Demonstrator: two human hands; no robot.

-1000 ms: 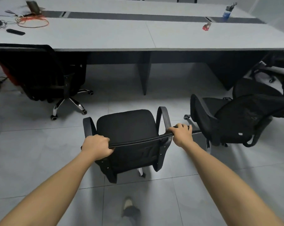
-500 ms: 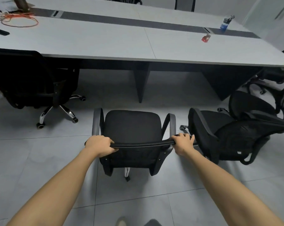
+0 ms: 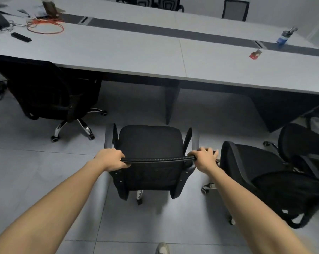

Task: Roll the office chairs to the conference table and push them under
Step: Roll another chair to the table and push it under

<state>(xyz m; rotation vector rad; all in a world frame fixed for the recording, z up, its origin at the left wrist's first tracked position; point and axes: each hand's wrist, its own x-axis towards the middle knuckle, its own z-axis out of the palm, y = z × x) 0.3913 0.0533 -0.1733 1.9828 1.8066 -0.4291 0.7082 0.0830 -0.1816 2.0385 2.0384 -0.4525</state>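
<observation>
Head view: we log a black mesh-backed office chair (image 3: 149, 143) facing the grey conference table's (image 3: 118, 54) near edge, left hand (image 3: 112, 159) and right hand (image 3: 204, 158) clasping its top rail.

No legible text (anywhere visible).

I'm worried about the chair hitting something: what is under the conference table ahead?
Under the conference table, a dark centre leg panel stands ahead of the held chair; bare tile either side. Deeper space is shadowed.
</observation>
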